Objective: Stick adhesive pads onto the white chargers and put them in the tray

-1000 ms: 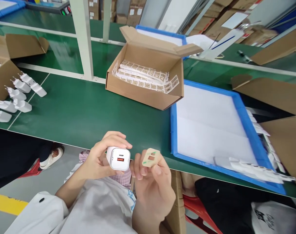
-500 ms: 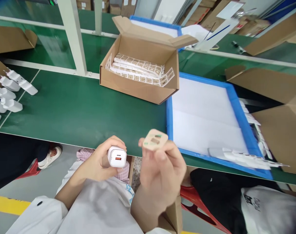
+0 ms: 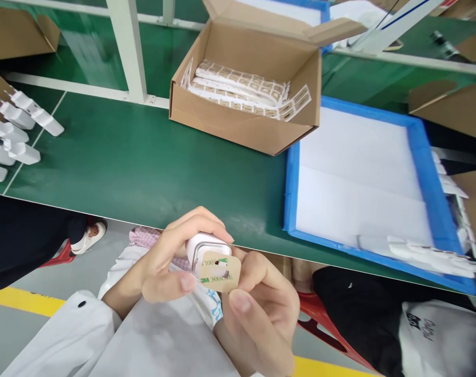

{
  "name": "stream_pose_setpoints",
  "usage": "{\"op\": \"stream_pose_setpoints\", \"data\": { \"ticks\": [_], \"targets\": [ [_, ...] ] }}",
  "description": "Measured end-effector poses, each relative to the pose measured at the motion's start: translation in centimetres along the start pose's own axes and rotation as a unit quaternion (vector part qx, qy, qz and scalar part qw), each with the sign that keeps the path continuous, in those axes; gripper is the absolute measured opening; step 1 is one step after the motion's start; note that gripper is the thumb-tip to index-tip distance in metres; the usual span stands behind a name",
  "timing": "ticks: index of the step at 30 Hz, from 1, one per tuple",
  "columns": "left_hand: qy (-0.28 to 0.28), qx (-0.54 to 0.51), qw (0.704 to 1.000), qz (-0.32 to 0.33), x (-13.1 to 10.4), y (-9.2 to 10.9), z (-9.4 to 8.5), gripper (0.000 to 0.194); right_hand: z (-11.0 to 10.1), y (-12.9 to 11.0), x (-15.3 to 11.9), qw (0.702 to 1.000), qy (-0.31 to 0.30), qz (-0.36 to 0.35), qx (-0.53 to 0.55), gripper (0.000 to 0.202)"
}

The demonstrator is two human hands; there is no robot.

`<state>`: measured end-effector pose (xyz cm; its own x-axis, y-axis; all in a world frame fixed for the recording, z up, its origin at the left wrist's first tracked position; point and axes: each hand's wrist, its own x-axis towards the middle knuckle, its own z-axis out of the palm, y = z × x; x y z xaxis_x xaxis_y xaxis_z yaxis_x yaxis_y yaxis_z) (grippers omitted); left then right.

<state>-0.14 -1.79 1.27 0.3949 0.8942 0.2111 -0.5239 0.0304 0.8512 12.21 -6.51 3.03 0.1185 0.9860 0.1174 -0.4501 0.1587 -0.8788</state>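
Note:
My left hand is wrapped round a white charger, its port end facing up toward me. Between thumb and fingers, my right hand pinches a tan square sticker with green 3M lettering. The sticker overlaps the charger's end face and hides most of it; whether the two touch cannot be told. Beyond my hands, an open cardboard box holds sheets of tan stickers on white backing.
To the right lies a blue-rimmed tray with white strips on its near edge. Several white chargers stand at the far left of the green table. People sit on both sides, one in a black garment.
My right hand has lowered the sticker and brought it left in front of the charger's end. The sticker now faces me with its lettering showing. The head view has shifted slightly.

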Motion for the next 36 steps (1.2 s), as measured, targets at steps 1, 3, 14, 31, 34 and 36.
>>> {"op": "stream_pose_setpoints", "data": {
  "ticks": [1, 3, 14, 31, 34, 36],
  "targets": [
    [-0.005, 0.001, 1.0, 0.002, 0.04, 0.02, -0.09, 0.047, 0.01, 0.08, -0.05, 1.0, -0.004, -0.005, -0.002, 0.029],
    [-0.01, 0.001, 1.0, 0.005, 0.09, 0.04, -0.21, 0.047, -0.07, 0.31, -0.22, 1.0, -0.003, -0.012, -0.006, 0.027],
    [0.002, 0.019, 1.0, -0.004, -0.16, 0.37, 0.02, 0.045, -0.04, 0.63, -0.71, 1.0, 0.006, -0.001, 0.014, 0.018],
    [-0.019, 0.047, 0.999, 0.006, 0.2, 0.18, -0.63, 0.047, 0.26, 0.19, -0.36, 1.0, 0.01, 0.017, 0.021, 0.022],
    [-0.021, 0.045, 0.999, 0.012, 0.2, 0.17, -0.53, 0.046, 0.29, 0.06, -0.33, 1.0, 0.006, 0.02, 0.021, 0.022],
    [-0.022, 0.046, 0.999, 0.016, 0.2, 0.16, -0.47, 0.046, 0.28, 0.1, -0.37, 1.0, 0.007, 0.019, 0.023, 0.021]
  ]
}}
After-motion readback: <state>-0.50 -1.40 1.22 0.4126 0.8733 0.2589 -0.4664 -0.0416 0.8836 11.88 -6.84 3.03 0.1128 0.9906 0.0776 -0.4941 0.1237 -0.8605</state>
